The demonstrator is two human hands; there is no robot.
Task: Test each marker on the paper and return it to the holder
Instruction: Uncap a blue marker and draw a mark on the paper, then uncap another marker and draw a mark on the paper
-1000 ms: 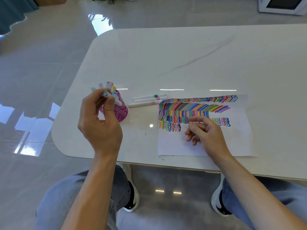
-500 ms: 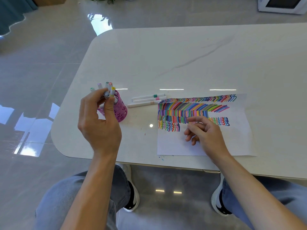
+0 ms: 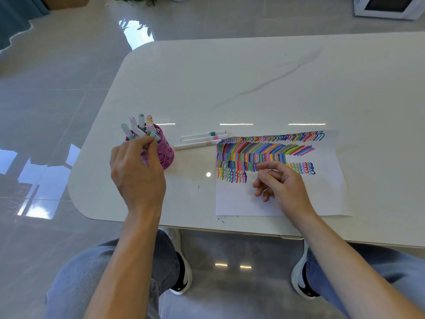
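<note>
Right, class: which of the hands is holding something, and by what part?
The left hand pinches a marker by its white barrel, over the pink holder. The right hand rests on the paper; whether it holds anything cannot be told.

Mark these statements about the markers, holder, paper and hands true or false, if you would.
1. Three markers lie on the table between holder and paper. True.
2. The holder is blue. False: it is pink.
3. The right hand rests on the paper. True.
4. The paper is blank. False: coloured strokes fill its upper part.
5. The left hand pinches a marker at the holder. True.
</note>
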